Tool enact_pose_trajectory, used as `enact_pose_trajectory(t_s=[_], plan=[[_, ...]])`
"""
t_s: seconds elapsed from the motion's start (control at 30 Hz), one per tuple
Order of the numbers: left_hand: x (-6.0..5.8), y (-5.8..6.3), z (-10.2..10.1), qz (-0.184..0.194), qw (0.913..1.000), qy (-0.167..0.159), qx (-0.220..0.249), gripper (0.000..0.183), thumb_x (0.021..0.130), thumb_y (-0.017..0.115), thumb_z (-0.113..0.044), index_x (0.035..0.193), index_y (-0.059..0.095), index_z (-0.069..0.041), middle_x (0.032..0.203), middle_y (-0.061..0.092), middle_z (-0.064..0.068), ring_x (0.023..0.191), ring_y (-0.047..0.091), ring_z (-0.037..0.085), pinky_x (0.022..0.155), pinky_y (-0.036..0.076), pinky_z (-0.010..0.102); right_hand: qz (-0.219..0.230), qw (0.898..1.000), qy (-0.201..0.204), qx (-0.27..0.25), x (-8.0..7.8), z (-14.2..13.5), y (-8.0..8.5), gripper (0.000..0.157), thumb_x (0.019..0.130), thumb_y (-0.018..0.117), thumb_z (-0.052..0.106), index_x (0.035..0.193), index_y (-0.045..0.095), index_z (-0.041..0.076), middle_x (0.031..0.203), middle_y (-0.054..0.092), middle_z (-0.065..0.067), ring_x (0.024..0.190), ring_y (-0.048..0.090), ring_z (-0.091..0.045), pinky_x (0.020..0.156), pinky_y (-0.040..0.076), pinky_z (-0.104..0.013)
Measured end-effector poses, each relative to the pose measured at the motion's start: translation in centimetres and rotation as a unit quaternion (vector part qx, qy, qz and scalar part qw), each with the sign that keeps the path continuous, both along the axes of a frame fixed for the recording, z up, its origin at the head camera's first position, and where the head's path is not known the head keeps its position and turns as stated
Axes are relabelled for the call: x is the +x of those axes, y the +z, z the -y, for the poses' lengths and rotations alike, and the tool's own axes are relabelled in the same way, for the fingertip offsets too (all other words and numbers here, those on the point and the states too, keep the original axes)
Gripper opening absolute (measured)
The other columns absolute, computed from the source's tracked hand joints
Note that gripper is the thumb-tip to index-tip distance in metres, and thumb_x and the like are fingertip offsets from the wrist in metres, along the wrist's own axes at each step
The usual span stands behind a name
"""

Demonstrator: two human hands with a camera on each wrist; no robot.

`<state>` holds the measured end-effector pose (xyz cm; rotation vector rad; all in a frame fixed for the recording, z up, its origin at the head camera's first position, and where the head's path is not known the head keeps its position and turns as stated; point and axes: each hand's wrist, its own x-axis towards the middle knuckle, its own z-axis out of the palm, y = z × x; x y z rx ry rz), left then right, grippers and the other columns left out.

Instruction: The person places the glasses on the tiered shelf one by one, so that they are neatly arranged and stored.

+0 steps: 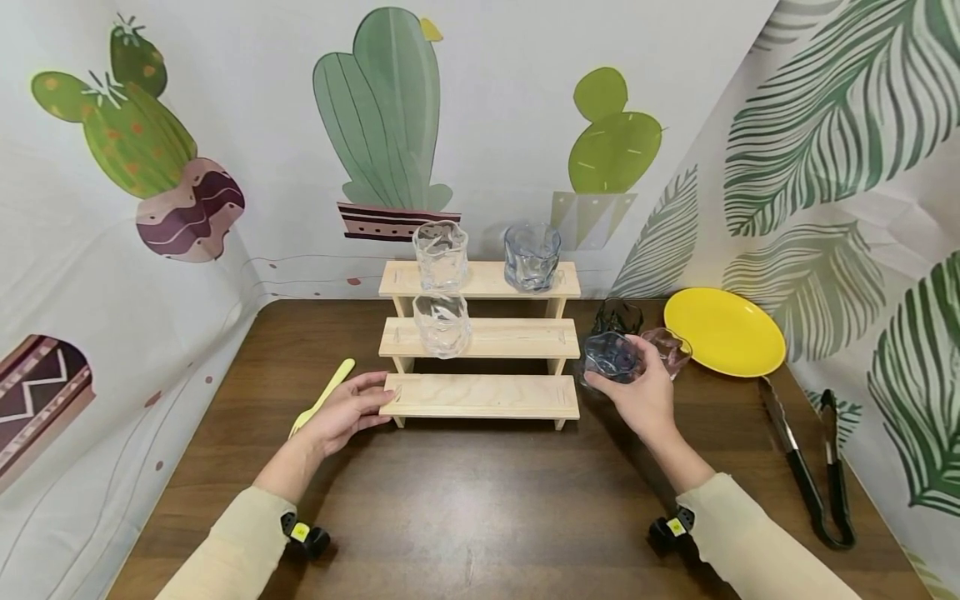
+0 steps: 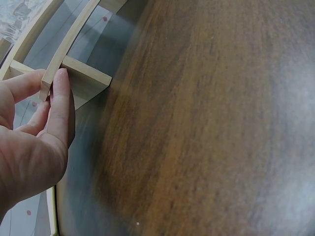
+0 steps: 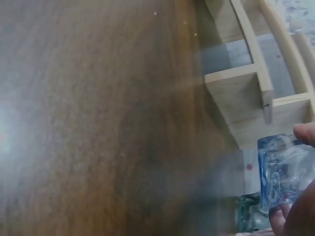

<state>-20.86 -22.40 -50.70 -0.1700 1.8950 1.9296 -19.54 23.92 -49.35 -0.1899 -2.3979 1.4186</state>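
Note:
A three-tier wooden shelf (image 1: 480, 396) stands at the middle of the table. My left hand (image 1: 351, 414) pinches the left end of its lowest board, thumb and fingers on either side, as the left wrist view shows. On the top tier are a clear glass (image 1: 441, 257) and a blue-tinted glass (image 1: 532, 258); another clear glass (image 1: 442, 327) is at the left of the middle tier. To the right of the shelf, my right hand (image 1: 643, 385) grips a blue glass (image 3: 283, 169). Near that hand stand a dark glass (image 1: 618, 315) and a pinkish glass (image 1: 669, 350), partly hidden.
A yellow plate (image 1: 725, 332) lies at the back right, with black-handled tongs (image 1: 806, 475) in front of it. A yellow-green fork (image 1: 330, 387) lies beside the left hand. Behind the table (image 1: 480, 508) hangs a cloth printed with cacti and leaves.

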Motion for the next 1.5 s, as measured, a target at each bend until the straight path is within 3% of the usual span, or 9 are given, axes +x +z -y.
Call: enact_pose_trajectory(t_s=[0.27, 0.53, 0.83, 1.2, 1.33, 1.5], plan=[[-0.1, -0.1, 0.0, 0.001, 1.0000, 0.002, 0.003, 0.066, 0.101, 0.068, -0.011, 0.156, 0.035, 0.003, 0.133, 0.055, 0.020, 0.101, 0.066, 0.020, 0.087, 0.060, 0.034, 0.009, 1.000, -0.003, 0.027, 1.1, -1.1, 2.1, 0.083, 0.075, 0.096, 0.020, 0.144, 0.052, 0.006, 0.131, 0.061, -0.019, 0.107, 0.057, -0.029, 0.080, 0.045, -0.021], [-0.2, -0.3, 0.1, -0.004, 1.0000, 0.000, -0.001, 0.065, 0.101, 0.068, -0.011, 0.155, 0.034, 0.003, 0.133, 0.054, 0.021, 0.101, 0.066, 0.020, 0.086, 0.060, 0.034, -0.003, 1.000, 0.022, 0.021, 1.0, -1.3, 5.1, 0.085, 0.075, 0.096, 0.022, 0.146, 0.051, 0.006, 0.133, 0.060, -0.017, 0.114, 0.057, -0.028, 0.084, 0.045, -0.012], [-0.1, -0.2, 0.2, -0.007, 1.0000, -0.003, -0.005, 0.066, 0.101, 0.068, -0.013, 0.156, 0.034, 0.004, 0.135, 0.054, 0.022, 0.101, 0.067, 0.020, 0.086, 0.060, 0.034, -0.041, 0.997, 0.055, 0.032, 0.1, 0.0, 7.5, 0.083, 0.075, 0.097, 0.026, 0.145, 0.054, 0.011, 0.125, 0.065, -0.010, 0.099, 0.058, -0.021, 0.074, 0.048, -0.017], [-0.1, -0.1, -0.1, -0.004, 1.0000, -0.001, 0.001, 0.066, 0.101, 0.068, -0.011, 0.155, 0.035, 0.004, 0.135, 0.054, 0.022, 0.102, 0.066, 0.021, 0.086, 0.060, 0.035, -0.048, 0.995, 0.091, -0.006, -1.3, 3.1, 8.0, 0.084, 0.076, 0.096, 0.028, 0.147, 0.053, 0.012, 0.133, 0.066, -0.006, 0.111, 0.059, -0.021, 0.085, 0.049, -0.026], [-0.1, 0.0, -0.2, -0.003, 1.0000, -0.004, 0.003, 0.067, 0.100, 0.069, -0.012, 0.155, 0.035, 0.004, 0.135, 0.053, 0.022, 0.102, 0.066, 0.021, 0.086, 0.061, 0.035, -0.059, 0.993, 0.106, -0.010, -1.8, 4.2, 7.7, 0.082, 0.075, 0.097, 0.027, 0.144, 0.056, 0.013, 0.130, 0.068, -0.005, 0.105, 0.060, -0.021, 0.082, 0.051, -0.033], [-0.1, 0.0, -0.1, -0.003, 1.0000, -0.001, 0.005, 0.066, 0.100, 0.070, -0.012, 0.155, 0.036, 0.004, 0.135, 0.054, 0.022, 0.102, 0.067, 0.021, 0.086, 0.061, 0.035, -0.054, 0.991, 0.119, -0.008, -2.3, 5.8, 7.6, 0.087, 0.072, 0.098, 0.030, 0.146, 0.055, 0.014, 0.124, 0.067, -0.008, 0.095, 0.061, -0.023, 0.075, 0.051, -0.029]])
